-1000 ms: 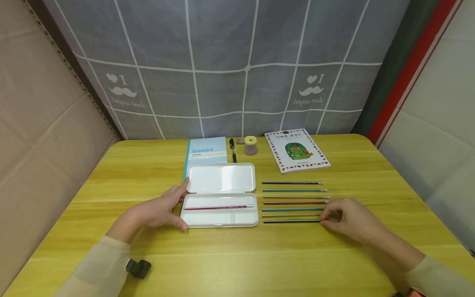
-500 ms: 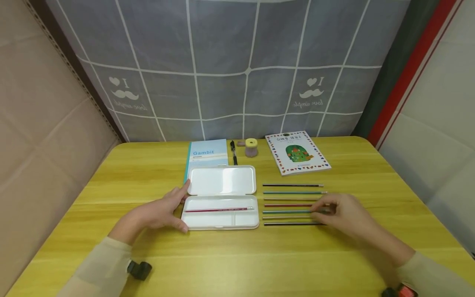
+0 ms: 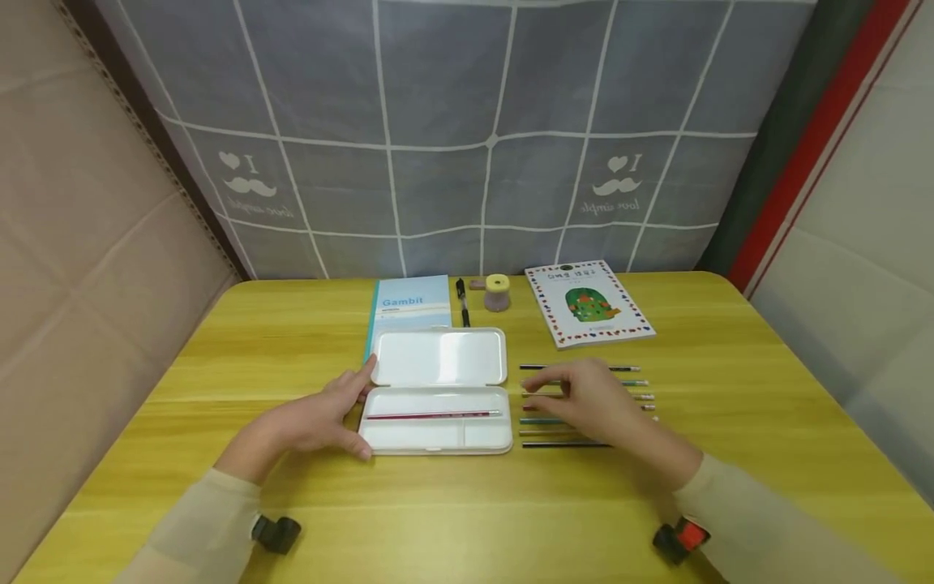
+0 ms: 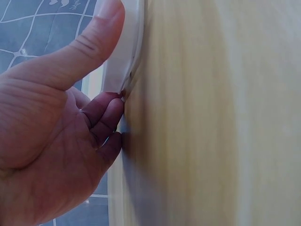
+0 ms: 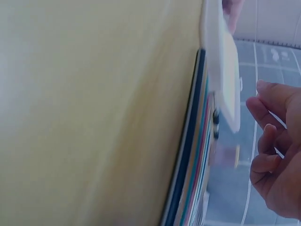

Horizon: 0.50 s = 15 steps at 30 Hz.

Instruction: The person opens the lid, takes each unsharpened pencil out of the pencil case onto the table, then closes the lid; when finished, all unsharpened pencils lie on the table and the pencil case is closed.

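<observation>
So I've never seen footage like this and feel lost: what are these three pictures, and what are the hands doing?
A person wears three cameras. The wide picture comes from the head, looking down at a yellow table. The two blurry close-ups come from each wrist.

The left hand holds the edge of an open white pencil case, thumb on its rim; one red pencil lies inside. The right hand hovers over a row of pencils beside the case, fingers loosely curled; I cannot tell whether it holds one.

At the back lie a Gambit notebook, a black pen, a yellow-lidded sharpener and a booklet.
</observation>
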Each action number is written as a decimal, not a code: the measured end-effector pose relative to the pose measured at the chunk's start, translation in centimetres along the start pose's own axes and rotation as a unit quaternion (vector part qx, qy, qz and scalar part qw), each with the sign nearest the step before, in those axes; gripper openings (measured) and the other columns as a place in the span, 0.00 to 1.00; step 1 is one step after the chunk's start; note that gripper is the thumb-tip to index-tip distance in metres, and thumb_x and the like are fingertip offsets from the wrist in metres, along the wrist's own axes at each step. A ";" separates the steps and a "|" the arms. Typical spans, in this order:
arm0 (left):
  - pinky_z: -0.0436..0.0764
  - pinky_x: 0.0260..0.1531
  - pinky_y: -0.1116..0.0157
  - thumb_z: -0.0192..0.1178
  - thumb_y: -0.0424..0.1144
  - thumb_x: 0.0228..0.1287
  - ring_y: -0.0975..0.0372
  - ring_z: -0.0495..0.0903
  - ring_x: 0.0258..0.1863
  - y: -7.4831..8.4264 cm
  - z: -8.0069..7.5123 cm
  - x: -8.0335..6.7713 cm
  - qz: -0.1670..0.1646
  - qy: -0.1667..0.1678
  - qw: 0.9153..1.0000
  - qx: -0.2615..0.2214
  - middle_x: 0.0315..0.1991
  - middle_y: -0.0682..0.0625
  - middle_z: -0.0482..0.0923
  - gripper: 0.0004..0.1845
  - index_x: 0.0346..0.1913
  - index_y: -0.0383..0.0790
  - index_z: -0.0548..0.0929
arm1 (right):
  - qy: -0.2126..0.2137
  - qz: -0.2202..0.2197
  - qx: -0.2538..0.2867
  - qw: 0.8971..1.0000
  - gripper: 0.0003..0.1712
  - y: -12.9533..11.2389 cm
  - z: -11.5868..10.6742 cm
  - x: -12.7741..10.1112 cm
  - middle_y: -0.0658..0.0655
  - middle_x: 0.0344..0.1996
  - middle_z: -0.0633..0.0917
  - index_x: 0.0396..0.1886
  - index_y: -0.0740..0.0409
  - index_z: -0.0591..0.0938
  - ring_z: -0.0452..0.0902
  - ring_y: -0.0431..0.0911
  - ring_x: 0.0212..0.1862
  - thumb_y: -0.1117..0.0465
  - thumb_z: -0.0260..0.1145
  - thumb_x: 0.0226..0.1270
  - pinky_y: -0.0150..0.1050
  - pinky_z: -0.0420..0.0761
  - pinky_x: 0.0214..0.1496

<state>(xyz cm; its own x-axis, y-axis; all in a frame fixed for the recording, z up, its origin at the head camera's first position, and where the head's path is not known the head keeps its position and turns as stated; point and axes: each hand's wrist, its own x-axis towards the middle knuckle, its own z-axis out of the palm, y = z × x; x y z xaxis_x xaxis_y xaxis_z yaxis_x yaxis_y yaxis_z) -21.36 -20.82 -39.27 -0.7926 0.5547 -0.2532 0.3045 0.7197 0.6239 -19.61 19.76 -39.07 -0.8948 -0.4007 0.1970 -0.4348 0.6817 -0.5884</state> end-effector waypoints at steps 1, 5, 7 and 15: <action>0.55 0.74 0.39 0.79 0.54 0.53 0.46 0.63 0.71 0.0 0.1 0.1 0.000 0.000 1.000 -0.001 0.69 0.40 0.64 0.76 0.83 0.35 0.27 | -0.005 -0.002 0.003 1.000 0.09 -0.3 0.3 0.3 0.42 0.27 0.87 0.45 0.50 0.93 0.65 0.37 0.18 0.58 0.77 0.66 0.33 0.66 0.21; 0.56 0.74 0.40 0.79 0.55 0.52 0.47 0.63 0.71 0.0 0.2 0.2 0.000 -0.001 1.000 -0.003 0.69 0.40 0.64 0.76 0.83 0.36 0.28 | -0.032 -0.009 0.017 0.999 0.09 -1.3 1.2 1.4 0.43 0.27 0.87 0.47 0.50 0.93 0.64 0.36 0.16 0.58 0.76 0.68 0.33 0.66 0.21; 0.55 0.74 0.40 0.79 0.54 0.52 0.47 0.63 0.71 0.0 0.2 0.2 -0.005 -0.001 1.000 -0.005 0.69 0.41 0.64 0.76 0.83 0.37 0.28 | -0.046 -0.011 0.018 0.999 0.09 -1.6 1.8 2.0 0.43 0.31 0.89 0.47 0.50 0.93 0.63 0.36 0.16 0.57 0.76 0.68 0.33 0.67 0.21; 0.56 0.74 0.41 0.80 0.54 0.51 0.48 0.63 0.71 -0.3 0.0 0.1 -0.011 0.000 1.000 -0.001 0.68 0.42 0.65 0.77 0.83 0.37 0.27 | -0.065 -0.010 -0.050 0.997 0.07 -2.5 4.1 3.9 0.41 0.39 0.91 0.44 0.45 0.94 0.84 0.38 0.40 0.54 0.74 0.70 0.37 0.80 0.40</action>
<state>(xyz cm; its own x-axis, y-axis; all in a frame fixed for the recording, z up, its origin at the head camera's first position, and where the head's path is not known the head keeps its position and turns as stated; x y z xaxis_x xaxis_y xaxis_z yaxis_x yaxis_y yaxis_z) -21.51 -20.97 -39.43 -0.7987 0.5391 -0.2674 0.2855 0.7307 0.6202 -21.60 13.96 -39.98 -0.8675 -0.4870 0.1013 -0.4671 0.7278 -0.5020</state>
